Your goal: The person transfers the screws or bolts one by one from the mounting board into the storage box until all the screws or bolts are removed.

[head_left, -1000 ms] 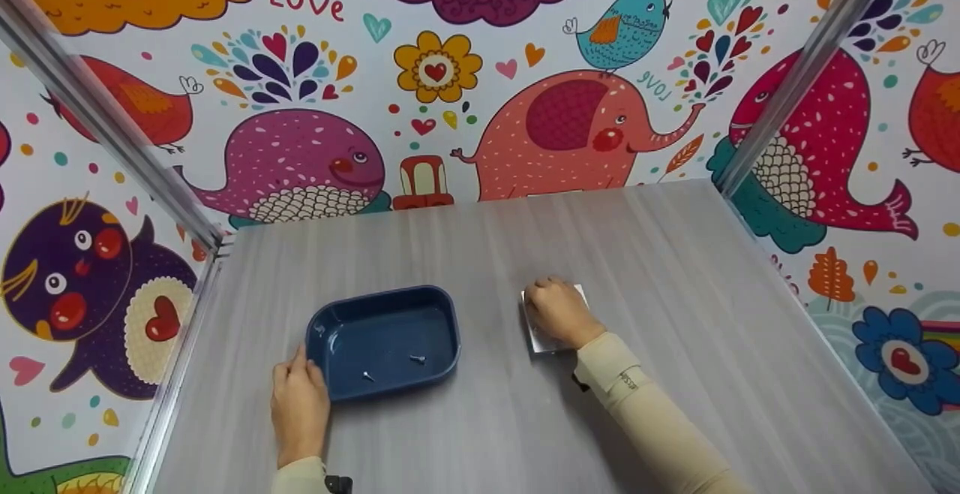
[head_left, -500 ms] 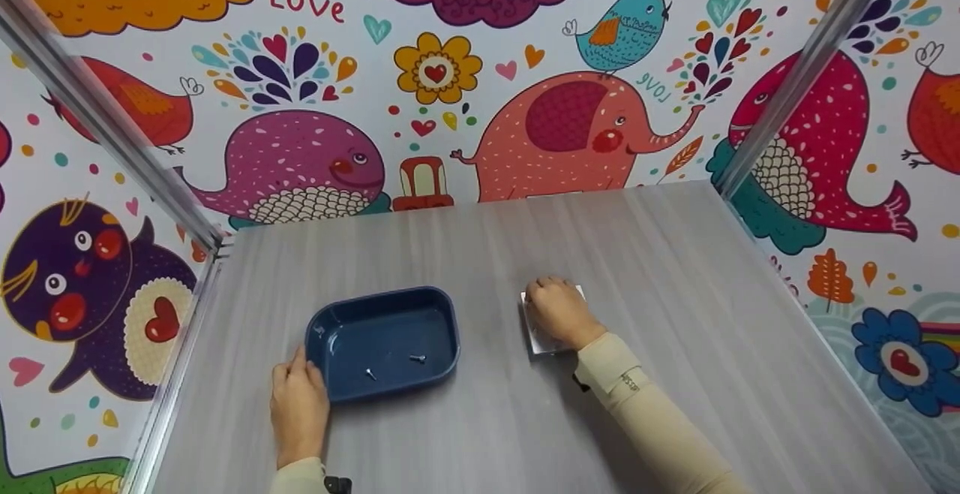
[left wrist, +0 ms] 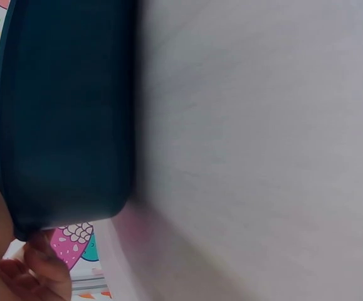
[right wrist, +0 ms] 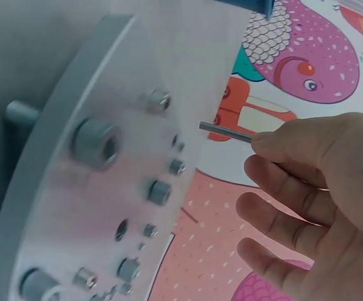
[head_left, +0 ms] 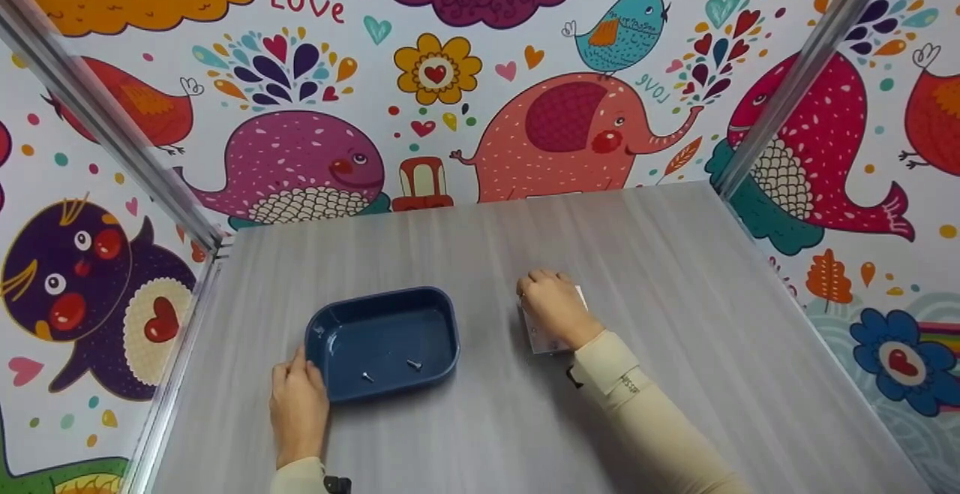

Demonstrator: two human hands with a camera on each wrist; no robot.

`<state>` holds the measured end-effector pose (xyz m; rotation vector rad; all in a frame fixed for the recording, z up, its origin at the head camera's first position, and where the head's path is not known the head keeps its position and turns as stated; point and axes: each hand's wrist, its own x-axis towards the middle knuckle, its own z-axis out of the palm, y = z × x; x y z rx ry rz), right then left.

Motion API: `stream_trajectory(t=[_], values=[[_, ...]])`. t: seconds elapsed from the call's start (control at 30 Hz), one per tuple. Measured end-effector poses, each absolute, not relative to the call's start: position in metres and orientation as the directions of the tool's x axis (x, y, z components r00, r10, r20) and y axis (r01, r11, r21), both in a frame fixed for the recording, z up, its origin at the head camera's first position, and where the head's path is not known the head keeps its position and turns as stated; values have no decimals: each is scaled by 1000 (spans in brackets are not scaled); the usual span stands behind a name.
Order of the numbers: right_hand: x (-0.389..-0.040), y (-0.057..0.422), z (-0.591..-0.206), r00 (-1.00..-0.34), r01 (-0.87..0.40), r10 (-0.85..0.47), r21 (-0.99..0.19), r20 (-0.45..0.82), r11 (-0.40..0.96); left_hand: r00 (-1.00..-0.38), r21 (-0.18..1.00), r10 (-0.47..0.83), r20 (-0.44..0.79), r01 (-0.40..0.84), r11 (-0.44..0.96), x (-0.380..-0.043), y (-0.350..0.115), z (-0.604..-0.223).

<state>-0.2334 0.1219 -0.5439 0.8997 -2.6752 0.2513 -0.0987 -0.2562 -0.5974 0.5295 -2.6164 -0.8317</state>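
Observation:
My left hand grips the left rim of a dark blue plastic tray; in the left wrist view, the tray's outer wall fills the upper left. Two small screws, one to the right and one to the left, lie on the tray's floor. Over a silver metal plate is my right hand. Its thumb and forefinger pinch a thin metal rod, whose other end the fingers hide. Several socket-head screws of different sizes stand in the plate, beside bare holes.
Both things stand on a grey wood-grain table, with a gap between tray and plate. Walls with printed animals close off the back and sides. Metal corner posts rise at the back left and right.
My right hand has shifted slightly left and away from me over the plate. Both screws in the tray have shifted slightly. The left hand and tray stay in place.

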Motion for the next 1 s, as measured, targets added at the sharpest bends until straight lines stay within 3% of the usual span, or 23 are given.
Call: stream_trajectory(t=[0.7, 1.0], values=[[-211, 39, -524, -658, -721, -667, -39, 350, 691, -869, 616, -456, 195, -253, 746, -99, -256, -597], [-203, 26, -528, -654, -747, -699, -105, 290, 656, -850, 607, -455, 265, -219, 764, -100, -255, -600]])
